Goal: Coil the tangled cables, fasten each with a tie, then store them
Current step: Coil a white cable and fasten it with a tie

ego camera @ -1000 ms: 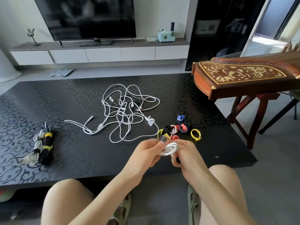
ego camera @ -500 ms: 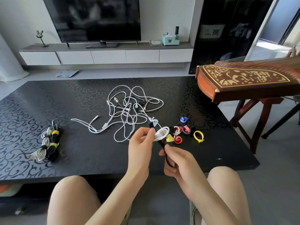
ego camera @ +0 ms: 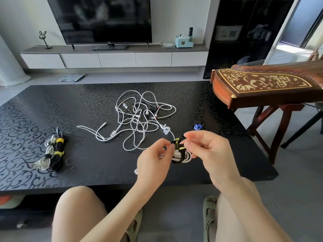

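Fingers [ego camera: 190, 143] of left hand [ego camera: 153, 161] and right hand [ego camera: 211, 152] pinch black tie [ego camera: 176, 148], half hiding white coil [ego camera: 187, 157].

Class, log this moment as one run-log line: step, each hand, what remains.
step: tying coil; left hand: holds small coiled white cable; right hand: pinches black-and-yellow strap tie; pending: tangled white cables

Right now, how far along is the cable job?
Done: a bundle of coiled cables with yellow ties lies on the left of the table. In hand: the left hand holds a white coil while the right hand pinches a black tie round it, not visibly fastened. Left: the tangle mid-table is loose, a blue tie lies unused, and nothing looks stored.
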